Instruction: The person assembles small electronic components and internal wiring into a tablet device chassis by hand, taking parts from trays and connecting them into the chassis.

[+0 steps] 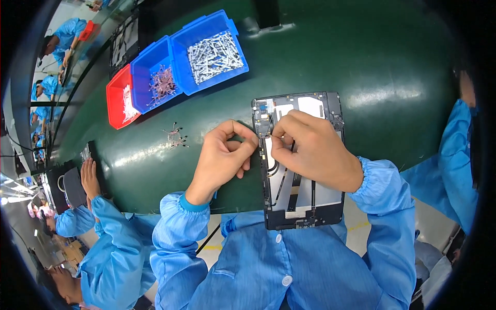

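Note:
An opened tablet (327, 198), its black frame and pale inner plates showing, lies in front of me with its lower end over the table's edge. My left hand (223, 157) is at its upper left edge, thumb and forefinger pinched together. Across the upper middle of the tablet reaches my right hand (316, 151), its fingers also pinched, close to the small circuit board (263, 119). Anything between either pair of fingertips is too small to make out. A loose cluster of thin wired parts (176, 136) lies on the table left of my left hand.
Beyond my left hand stand a red bin (116, 98) of white pieces, a blue bin (143, 64) of reddish wired parts and a blue bin (201, 31) of white-and-black strips. The green table (372, 62) curves around. Co-workers in blue sit at left and right.

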`<state>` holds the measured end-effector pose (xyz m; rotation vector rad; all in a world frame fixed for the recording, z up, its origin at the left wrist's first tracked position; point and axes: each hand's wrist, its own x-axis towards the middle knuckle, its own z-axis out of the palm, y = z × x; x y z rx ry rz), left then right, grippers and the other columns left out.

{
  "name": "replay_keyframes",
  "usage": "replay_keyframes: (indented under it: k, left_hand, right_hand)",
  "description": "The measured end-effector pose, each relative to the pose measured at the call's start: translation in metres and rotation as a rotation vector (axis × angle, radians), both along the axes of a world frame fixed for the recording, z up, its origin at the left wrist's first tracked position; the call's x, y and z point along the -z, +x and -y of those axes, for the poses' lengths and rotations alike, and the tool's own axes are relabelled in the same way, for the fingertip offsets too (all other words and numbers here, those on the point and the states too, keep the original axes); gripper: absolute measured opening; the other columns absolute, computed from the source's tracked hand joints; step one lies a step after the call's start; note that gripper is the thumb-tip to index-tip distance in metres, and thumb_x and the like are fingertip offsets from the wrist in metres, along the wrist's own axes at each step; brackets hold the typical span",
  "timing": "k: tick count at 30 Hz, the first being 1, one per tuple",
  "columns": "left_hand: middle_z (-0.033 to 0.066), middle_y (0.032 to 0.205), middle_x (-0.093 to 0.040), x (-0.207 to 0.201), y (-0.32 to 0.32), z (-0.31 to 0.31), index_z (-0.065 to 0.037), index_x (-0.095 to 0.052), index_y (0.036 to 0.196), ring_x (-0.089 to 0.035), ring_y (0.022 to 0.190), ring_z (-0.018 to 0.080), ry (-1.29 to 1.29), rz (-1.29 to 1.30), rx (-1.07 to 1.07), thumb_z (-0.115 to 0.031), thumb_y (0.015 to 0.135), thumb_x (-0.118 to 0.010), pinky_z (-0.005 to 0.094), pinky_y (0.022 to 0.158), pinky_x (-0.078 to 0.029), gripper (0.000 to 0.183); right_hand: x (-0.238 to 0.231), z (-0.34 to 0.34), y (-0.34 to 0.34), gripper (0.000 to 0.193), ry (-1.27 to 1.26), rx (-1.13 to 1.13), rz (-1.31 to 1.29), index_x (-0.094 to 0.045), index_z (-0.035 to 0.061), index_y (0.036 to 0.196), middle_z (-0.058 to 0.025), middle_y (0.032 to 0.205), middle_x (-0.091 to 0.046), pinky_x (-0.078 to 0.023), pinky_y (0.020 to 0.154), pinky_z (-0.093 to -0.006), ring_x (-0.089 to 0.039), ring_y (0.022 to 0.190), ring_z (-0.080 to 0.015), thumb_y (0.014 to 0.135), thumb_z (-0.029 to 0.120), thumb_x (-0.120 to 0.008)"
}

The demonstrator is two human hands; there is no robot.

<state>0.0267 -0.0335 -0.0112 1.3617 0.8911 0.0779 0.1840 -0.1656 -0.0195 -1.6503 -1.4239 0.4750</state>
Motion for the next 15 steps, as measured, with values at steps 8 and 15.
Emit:
replay_keyframes:
  k: [8,15]
  left_hand:
    - [0.0014,0.073,-0.058,-0.006,0.01,-0.008,-0.003,-0.051,0.088,-0.053,0.046,0.0053,0.065,-0.01,0.132,-0.003,0.087,-0.068,0.0209,0.035,-0.037,0.017]
    - [0.0012,0.067,-0.056,0.0,0.008,-0.011,-0.003,-0.052,0.084,-0.053,0.045,0.0075,0.094,0.025,0.168,-0.008,0.081,-0.067,0.0234,0.035,-0.039,0.017]
  right_hand:
    - [-0.011,-0.004,0.003,0.011,-0.041,-0.005,0.046,-0.058,-0.0008,0.078,-0.0144,0.073,-0.059,-0.051,0.058,-0.0403,-0.063,0.063,-0.0318,0.074,0.005,-0.067]
    - [-0.052,-0.051,0.041,0.01,-0.211,0.032,0.068,-0.066,-0.0004,0.078,-0.0143,0.072,-0.067,-0.051,0.061,-0.0381,-0.067,0.069,-0.0284,0.077,0.01,-0.066]
